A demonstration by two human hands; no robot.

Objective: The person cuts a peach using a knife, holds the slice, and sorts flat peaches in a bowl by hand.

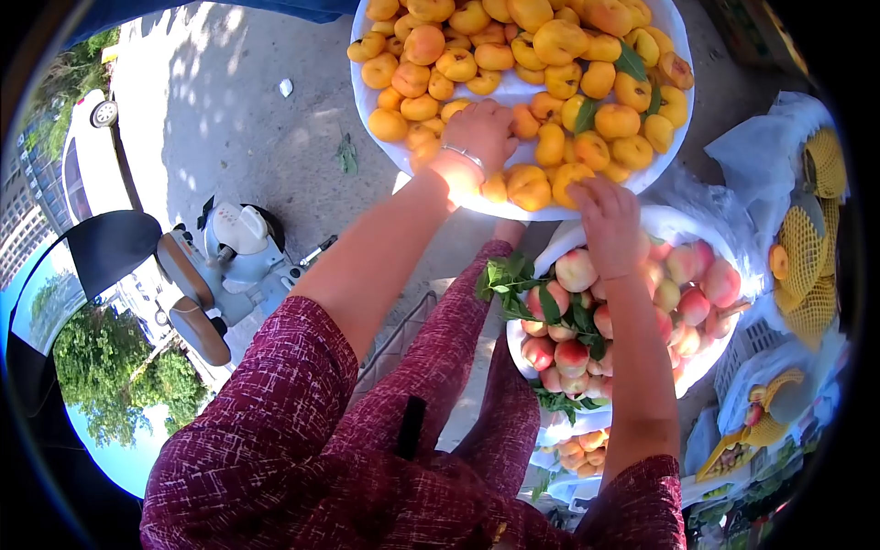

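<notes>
A round white-lined basket (pixel 365 119) at the top holds many yellow flat peaches (pixel 561 42), some with green leaves. My left hand (pixel 484 136), with a bracelet at its wrist, reaches in among the peaches near the front. Its fingers curl down beside the fruit, and the back of the hand hides their tips. At the near rim, my right hand (pixel 609 220) bends its fingers against a yellow flat peach (pixel 570 181). Below that wrist stands a second white-lined basket (pixel 724 353) of pink and cream peaches (pixel 574 271), with leafy sprigs (pixel 510 277) along its left side.
Orange fruit (pixel 583 451) sits in another container nearer my legs. Yellow foam-net sleeves (pixel 808 247) and clear plastic bags (pixel 765 137) lie at the right. A parked scooter (pixel 243 257) and a white car (pixel 92 160) are on the left. Grey pavement (pixel 302 55) runs between.
</notes>
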